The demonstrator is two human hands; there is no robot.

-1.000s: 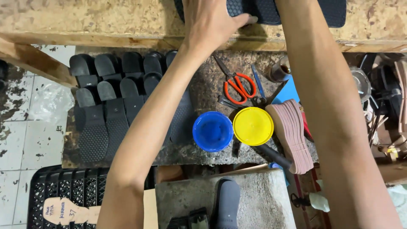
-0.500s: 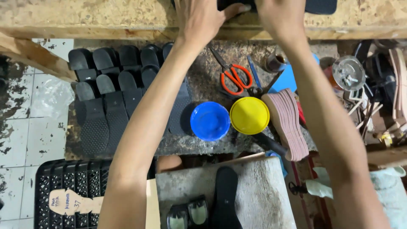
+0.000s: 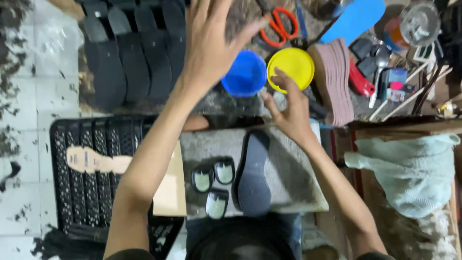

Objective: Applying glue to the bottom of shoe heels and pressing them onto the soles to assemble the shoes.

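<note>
My left hand [image 3: 211, 45] hovers with fingers spread wide over the dark worktop, between the row of black shoe soles [image 3: 130, 53] and the blue lid [image 3: 245, 74]. It holds nothing. My right hand [image 3: 288, 108] is lower, fingers loosely apart, its fingertips at the lower edge of the yellow lid [image 3: 291, 65]. Just below it a black sole [image 3: 252, 175] lies on a grey stone slab [image 3: 298, 178], with three small black heel pieces [image 3: 214, 185] beside it.
Orange-handled scissors [image 3: 281, 24] and a blue insole [image 3: 353, 19] lie at the back. A stack of brown insoles [image 3: 334, 79] stands right of the yellow lid, with small tools beyond. A black plastic crate [image 3: 82, 192] sits at left, a pale green cloth [image 3: 409, 168] at right.
Both hands have pulled back from the dark sole on the wooden bench top. The view has dropped toward the slab. My right hand has come down to the yellow lid.
</note>
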